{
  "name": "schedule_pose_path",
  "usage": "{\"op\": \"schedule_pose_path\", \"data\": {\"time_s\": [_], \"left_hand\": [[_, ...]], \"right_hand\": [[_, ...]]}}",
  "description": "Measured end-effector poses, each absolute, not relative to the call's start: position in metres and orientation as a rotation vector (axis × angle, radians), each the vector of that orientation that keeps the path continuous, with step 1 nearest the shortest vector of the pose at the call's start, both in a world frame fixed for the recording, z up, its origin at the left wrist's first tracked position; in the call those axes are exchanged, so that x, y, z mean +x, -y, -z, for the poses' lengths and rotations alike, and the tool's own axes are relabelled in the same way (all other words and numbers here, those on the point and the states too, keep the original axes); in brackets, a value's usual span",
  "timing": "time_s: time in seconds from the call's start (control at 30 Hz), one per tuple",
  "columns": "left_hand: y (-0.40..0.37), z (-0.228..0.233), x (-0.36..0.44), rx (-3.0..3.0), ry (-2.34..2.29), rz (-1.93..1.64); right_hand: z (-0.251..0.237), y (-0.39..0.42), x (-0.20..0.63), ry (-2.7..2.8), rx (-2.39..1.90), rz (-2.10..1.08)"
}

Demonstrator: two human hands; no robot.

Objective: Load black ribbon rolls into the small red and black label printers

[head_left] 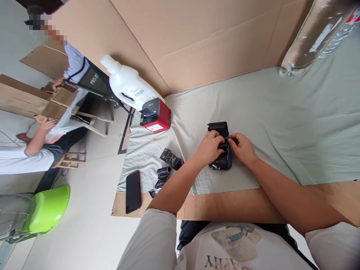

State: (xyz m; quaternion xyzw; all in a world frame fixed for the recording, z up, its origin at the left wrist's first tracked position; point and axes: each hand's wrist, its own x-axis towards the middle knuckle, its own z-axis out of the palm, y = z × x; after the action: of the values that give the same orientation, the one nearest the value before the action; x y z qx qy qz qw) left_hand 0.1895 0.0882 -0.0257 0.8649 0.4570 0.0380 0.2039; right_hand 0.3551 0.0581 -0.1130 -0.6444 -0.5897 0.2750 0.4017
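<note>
A small black device that looks like a portable label printer [221, 164] lies on the cloth before me with its lid [219, 128] flipped up. My left hand [209, 147] grips it from the left, with the fingers curled over the middle of the open compartment. On the right edge, my right hand [243, 149] has thumb and forefinger pinched together against the device near the hinge. Whatever lies between those fingertips is too small to make out. Part of the compartment is hidden under the left fingers.
Crinkled black strips [171, 157] and a phone [133, 192] lie left of my arm. Farther back stand a red and black box-shaped printer [161, 116] and a white jug [132, 84]. A cardboard panel [208, 41] borders the table [295, 108]. Two people work at the left.
</note>
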Motion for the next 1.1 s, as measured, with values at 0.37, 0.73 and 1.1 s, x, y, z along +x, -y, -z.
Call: {"op": "schedule_pose_path", "data": {"time_s": [0.37, 0.73, 1.1], "left_hand": [[-0.085, 0.054, 0.166, 2.274, -1.322, -0.899], [-0.062, 0.075, 0.159, 1.742, -1.245, -0.994], [-0.05, 0.091, 0.158, 1.64, -1.277, -0.8]], "right_hand": [[0.111, -0.055, 0.353, 1.302, -1.465, -0.842], [0.105, -0.052, 0.35, 1.239, -1.398, -0.892], [0.099, -0.04, 0.347, 1.681, -1.542, -0.685]]}}
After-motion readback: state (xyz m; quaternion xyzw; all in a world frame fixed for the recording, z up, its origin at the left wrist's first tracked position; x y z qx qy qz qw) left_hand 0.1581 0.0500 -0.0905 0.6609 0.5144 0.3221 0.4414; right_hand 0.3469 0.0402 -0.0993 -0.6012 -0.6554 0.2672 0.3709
